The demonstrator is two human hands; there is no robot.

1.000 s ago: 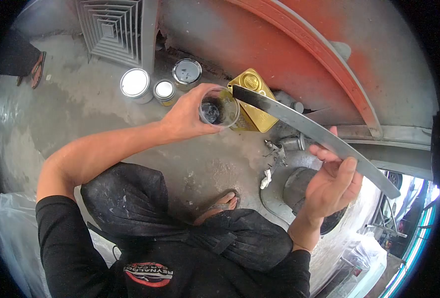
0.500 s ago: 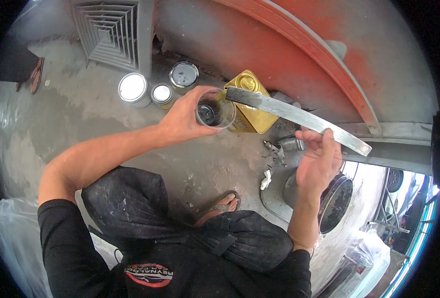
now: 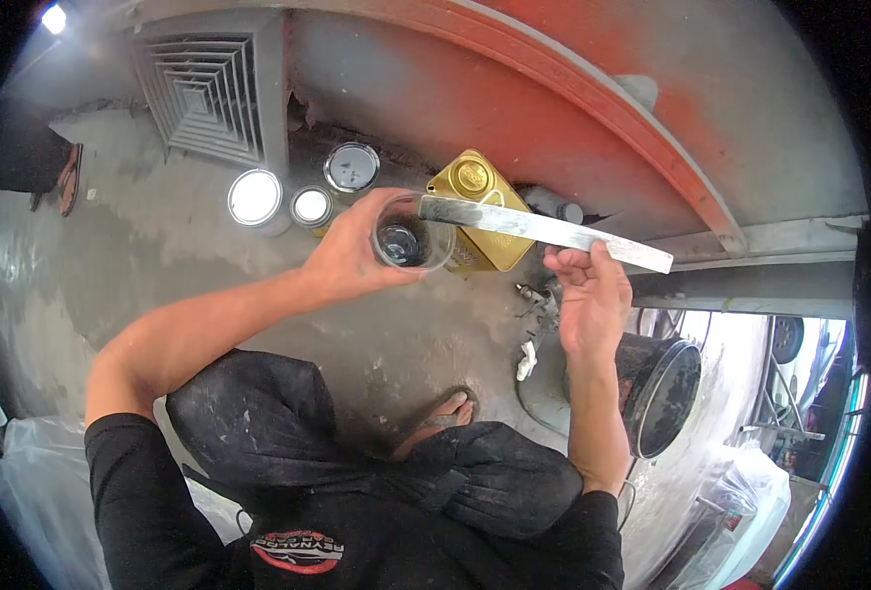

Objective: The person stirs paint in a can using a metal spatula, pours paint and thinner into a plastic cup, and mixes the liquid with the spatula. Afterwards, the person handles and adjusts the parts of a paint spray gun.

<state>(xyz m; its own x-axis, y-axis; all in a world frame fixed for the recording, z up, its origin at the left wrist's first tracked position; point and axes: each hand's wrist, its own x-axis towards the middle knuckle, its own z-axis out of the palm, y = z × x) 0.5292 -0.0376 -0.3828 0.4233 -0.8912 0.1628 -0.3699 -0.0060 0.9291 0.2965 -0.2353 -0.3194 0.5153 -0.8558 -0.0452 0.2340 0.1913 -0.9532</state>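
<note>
My left hand [image 3: 347, 254] is wrapped round a clear plastic cup [image 3: 441, 242], tilted so that I look down into it. A little dark liquid [image 3: 399, 244] lies at its bottom. Between the thumb and fingers of my right hand [image 3: 593, 290] is a flat metal stirring stick [image 3: 539, 226], held near its far right end. The dark-stained end of the stick is at the cup's rim; whether it touches I cannot tell. Below and behind the stick stands a gold rectangular tin [image 3: 502, 254].
Three round cans [image 3: 255, 197] stand left of the gold tin. A red-and-grey panel [image 3: 553, 123] rises behind. What looks like a spray gun [image 3: 539, 298] and a black bucket [image 3: 666, 398] are at right. Another person's sandalled foot [image 3: 69, 182] and a vent grille [image 3: 199, 93] are at left.
My right hand has moved left and slightly up, bringing the stick to a flatter angle, its stained end further over the cup. The cup has shifted slightly left and down in view.
</note>
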